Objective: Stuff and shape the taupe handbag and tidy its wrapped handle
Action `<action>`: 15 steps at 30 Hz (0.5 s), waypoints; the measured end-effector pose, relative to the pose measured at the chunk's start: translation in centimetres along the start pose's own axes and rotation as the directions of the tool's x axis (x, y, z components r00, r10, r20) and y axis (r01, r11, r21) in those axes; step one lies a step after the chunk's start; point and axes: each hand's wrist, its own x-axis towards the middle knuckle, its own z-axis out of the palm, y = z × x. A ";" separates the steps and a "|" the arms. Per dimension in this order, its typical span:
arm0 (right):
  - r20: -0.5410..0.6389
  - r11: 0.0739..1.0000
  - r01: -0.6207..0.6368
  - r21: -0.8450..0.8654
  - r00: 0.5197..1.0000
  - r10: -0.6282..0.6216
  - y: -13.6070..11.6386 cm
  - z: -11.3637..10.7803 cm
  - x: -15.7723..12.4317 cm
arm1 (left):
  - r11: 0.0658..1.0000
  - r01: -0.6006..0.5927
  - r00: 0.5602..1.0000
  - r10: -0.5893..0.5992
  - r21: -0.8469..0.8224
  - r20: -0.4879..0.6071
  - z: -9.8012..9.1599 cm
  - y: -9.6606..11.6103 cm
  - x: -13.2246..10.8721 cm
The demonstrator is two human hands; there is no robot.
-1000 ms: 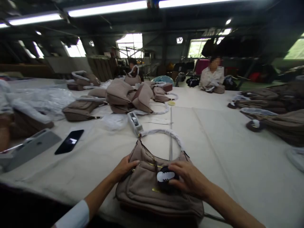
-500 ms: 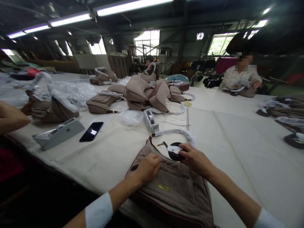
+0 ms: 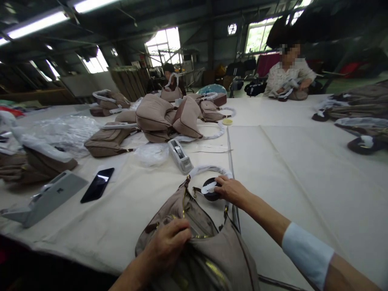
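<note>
Grip status: left hand (image 3: 166, 249) is clenched on the upper edge of the taupe handbag (image 3: 197, 246) at its open zipper, and right hand (image 3: 230, 190) pinches a dark coiled strap roll (image 3: 210, 190) banded with a white paper wrap, just past the bag's mouth and under the foam-wrapped handle (image 3: 209, 169). The handbag lies on the cloth-covered table (image 3: 287, 169) at its near edge, directly in front of the person. Risk, as a judgement: the roll is gripped by fingertips only, so a slip could let the coil spring loose or tear the paper band; pulling the bag mouth with one hand could drag the bag off the near edge or snag the brass zipper teeth. A tape dispenser (image 3: 180, 156) stands near the handle and could be knocked. Not determinable: the bag's interior, its lower body cut off by the frame, and the left fingertips, which are blurred against the fabric.
</note>
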 end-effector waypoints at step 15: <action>-0.195 0.949 -0.091 0.303 0.968 0.155 -4.6 -1.9 -2.4 | 0.970 0.123 0.989 -0.104 0.209 -0.103 -3.8 -8.0 -1.6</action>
